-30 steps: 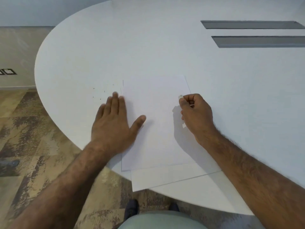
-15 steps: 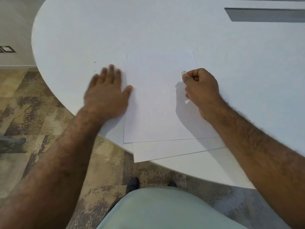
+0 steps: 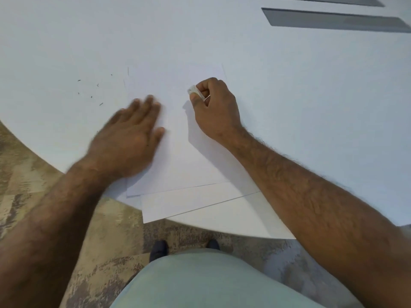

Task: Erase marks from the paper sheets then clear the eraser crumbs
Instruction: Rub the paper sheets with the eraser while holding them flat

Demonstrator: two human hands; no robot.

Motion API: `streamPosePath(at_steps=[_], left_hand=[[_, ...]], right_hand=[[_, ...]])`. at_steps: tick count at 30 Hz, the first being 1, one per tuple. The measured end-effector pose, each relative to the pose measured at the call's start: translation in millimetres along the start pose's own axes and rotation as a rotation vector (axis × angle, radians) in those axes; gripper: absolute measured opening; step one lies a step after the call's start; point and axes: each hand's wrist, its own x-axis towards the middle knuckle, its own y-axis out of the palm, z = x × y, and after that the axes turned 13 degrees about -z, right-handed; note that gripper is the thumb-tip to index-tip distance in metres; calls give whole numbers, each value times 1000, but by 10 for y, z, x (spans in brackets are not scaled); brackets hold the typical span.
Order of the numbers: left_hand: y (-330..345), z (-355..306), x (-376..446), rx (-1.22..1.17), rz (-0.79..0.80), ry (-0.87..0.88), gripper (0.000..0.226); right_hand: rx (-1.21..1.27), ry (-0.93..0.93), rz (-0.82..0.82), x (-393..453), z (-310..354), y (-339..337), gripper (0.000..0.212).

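Paper sheets lie stacked at the counter's near edge, overhanging it. The right hand pinches the eraser on the top sheet; the left hand, fingers straight (blurred), lies flat at its nine o'clock side. Crumbs sit toward ten o'clock. A careless sweep could push the stack off.

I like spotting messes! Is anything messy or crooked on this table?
Yes. Small dark eraser crumbs lie scattered on the white table, left of the paper sheets. The lower sheet sits askew under the top one and pokes out past the table's edge.
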Motion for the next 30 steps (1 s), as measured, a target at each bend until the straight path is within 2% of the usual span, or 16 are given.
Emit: streamPosePath(at_steps=[3,4,5,8,10,12,14,17,18,20,22,25,28,30], left_hand=[[-106,345,-35,146,-43,-396,69],[-143,369,-40,188,-101,-483,70],[-167,320,-33,185,-161,-494,71],[-170,-99,-16,-48,-245,-245,78],[-73,-376,-36,-141,-175,-45,82],[41,-452,-36,-92,-91,45,81],[83,-291,-13,-22,-46,-57,82],[6,107,31,100,-16,-360,90],[-36,222,54,134,-23,-414,90],[-99,345,130,134,-89,-366,80],[-123,338,238,15,-139,-211,69],[-59,263,311,-89,-102,-103,62],[70,246,278,-13,-117,-75,71],[86,250,261,-4,-120,-74,93]], right_hand=[[16,16,-44,18,-17,-4,13],[26,22,-64,24,-17,-2,14],[31,29,-83,26,-27,-5,14],[74,70,-130,40,-50,-7,17],[101,91,-141,47,-35,0,16],[94,93,-144,45,-34,1,16],[99,97,-147,32,-47,-5,15],[96,74,-119,28,-65,-10,11],[89,56,-100,27,-72,-10,10],[62,9,-68,24,-76,-9,9],[19,-33,-34,19,-64,-8,10],[-66,-116,20,-21,-37,-7,9],[-107,-181,33,-62,0,-22,12],[-130,-186,57,-64,32,-44,14]])
